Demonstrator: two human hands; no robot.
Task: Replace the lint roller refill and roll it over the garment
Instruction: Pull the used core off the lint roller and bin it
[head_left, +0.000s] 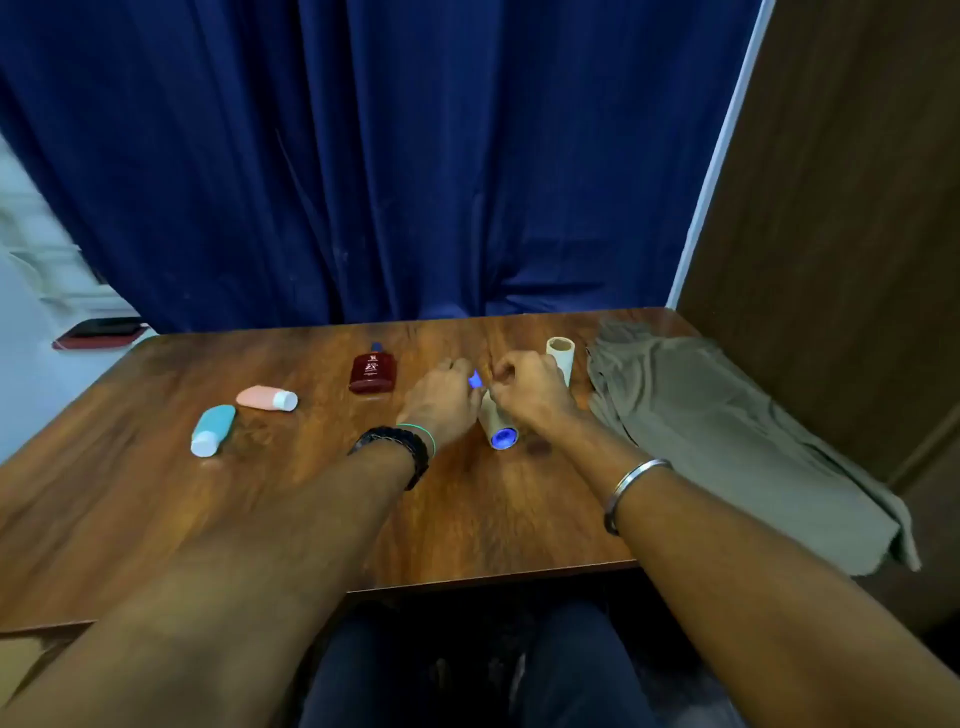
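Roller (497, 421) lies mid-bench, blue end cap facing the camera, both hands closed on it. L to R across the bench (260, 493): a teal tube (212, 430) and a pink tube (266, 398) lie on their sides, a dark red bottle (372, 372) sits further back, all well apart from the work and likely irrelevant. Left hand (441, 397) curls round the roller's far end w/ a bit of blue handle showing, probably to steady it. Right hand (524, 389) presses down on the pale refill from above, fingers curled tight, apparently seating or working the refill on its core; exact grip under the knuckles can't be told. Just behind, a bare cardboard tube (561, 356) stands upright, prob. the spent core set aside. Far right, the olive garment (727, 431) lies spread flat, ready for rolling.
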